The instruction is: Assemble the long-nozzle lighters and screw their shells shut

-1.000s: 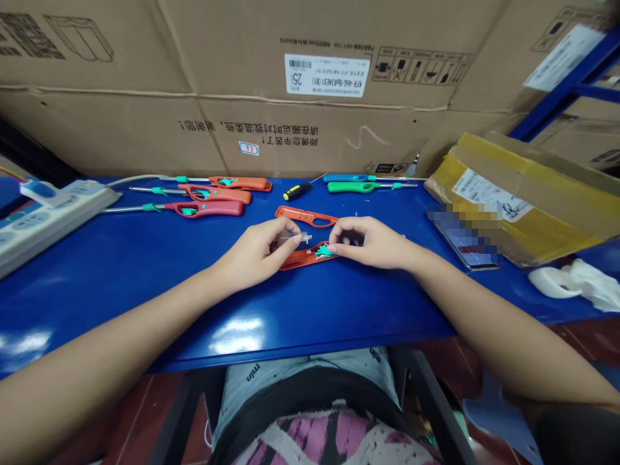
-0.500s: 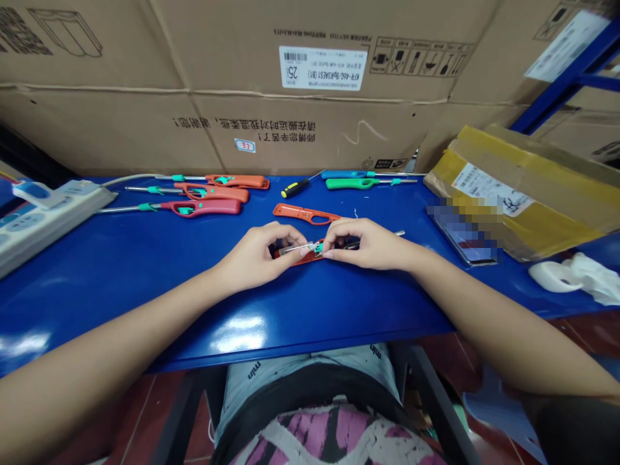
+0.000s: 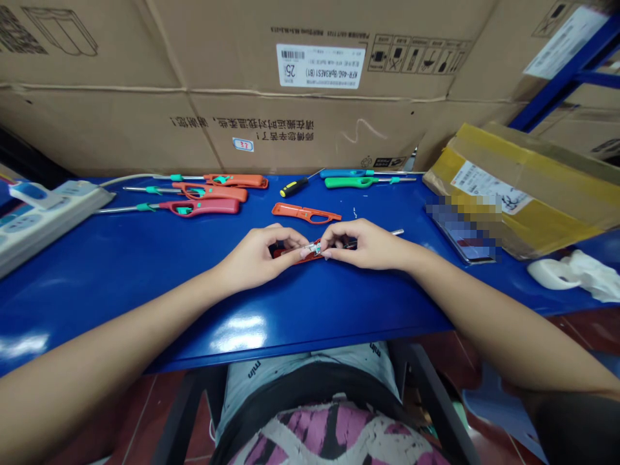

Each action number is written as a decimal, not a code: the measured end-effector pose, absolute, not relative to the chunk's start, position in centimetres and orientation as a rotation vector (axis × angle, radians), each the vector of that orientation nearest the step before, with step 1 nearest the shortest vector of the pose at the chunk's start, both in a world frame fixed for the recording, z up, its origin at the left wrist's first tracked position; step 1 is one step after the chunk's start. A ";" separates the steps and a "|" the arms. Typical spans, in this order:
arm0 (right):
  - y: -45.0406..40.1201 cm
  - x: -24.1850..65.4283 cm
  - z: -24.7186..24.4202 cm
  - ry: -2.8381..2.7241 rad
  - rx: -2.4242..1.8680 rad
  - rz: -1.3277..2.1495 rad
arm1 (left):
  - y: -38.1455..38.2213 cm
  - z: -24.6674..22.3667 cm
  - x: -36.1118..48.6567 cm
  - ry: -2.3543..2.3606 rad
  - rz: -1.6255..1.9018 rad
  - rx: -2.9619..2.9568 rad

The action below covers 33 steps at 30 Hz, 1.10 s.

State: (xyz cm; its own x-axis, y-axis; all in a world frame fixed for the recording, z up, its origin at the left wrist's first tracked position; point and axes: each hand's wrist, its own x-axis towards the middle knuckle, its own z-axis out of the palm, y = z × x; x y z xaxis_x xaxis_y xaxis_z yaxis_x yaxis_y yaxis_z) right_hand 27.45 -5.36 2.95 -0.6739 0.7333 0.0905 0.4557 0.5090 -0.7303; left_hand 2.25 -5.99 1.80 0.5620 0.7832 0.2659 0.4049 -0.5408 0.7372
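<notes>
Near the middle of the table lies an opened long-nose lighter (image 3: pixel 304 257), its orange-red half shell partly under my fingers and its metal tube (image 3: pixel 398 232) sticking out to the right. My left hand (image 3: pixel 264 257) is closed around a clear fuel tank (image 3: pixel 306 248), which lies low over the shell. My right hand (image 3: pixel 363 244) pinches at the small green and metal parts beside the tank's end; its fingertips cover most of what they grip. Just beyond the hands rests the loose orange half shell (image 3: pixel 300 212), inner side up.
Red and orange lighters (image 3: pixel 199 206) lie at the left by a power strip (image 3: pixel 53 213). A screwdriver (image 3: pixel 293 188), a green lighter (image 3: pixel 351 183) and a blue one (image 3: pixel 346 173) lie at the back. A phone (image 3: pixel 462 232), taped carton (image 3: pixel 523 187) and tape roll (image 3: pixel 552 274) are at the right.
The clear tank, held more tilted before, now sits lower and flatter toward the orange shell. Both hands have hardly shifted.
</notes>
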 end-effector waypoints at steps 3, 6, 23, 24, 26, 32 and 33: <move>-5.3 27.5 3.0 -2.354 -0.997 0.984 | -6.0 1.8 2.3 0.944 0.810 2.169; -5.2 27.5 3.0 -2.344 -0.994 0.980 | -6.0 1.9 2.2 0.967 0.819 2.162; -4.9 27.5 2.6 -2.333 -0.899 0.888 | -6.2 2.1 2.1 0.986 0.815 2.156; -4.9 27.5 2.6 -2.335 -0.899 0.885 | -6.2 2.1 2.1 0.988 0.811 2.156; -4.9 27.5 2.6 -2.336 -0.900 0.884 | -6.2 2.1 2.2 0.997 0.804 2.151; -4.8 27.5 2.6 -2.345 -0.867 0.878 | -6.2 2.1 2.2 1.005 0.790 2.142; -4.8 27.4 2.6 -2.349 -0.863 0.875 | -6.2 2.1 2.2 1.001 0.788 2.146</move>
State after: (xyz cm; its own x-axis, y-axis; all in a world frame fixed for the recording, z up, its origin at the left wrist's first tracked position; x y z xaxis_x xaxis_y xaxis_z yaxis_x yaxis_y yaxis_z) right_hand 27.45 -4.84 2.57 -0.6825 0.6986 0.2150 0.3877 0.5953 -0.7038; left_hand 2.20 -6.19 2.08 0.5312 0.8105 0.2466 0.4305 -0.5090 0.7454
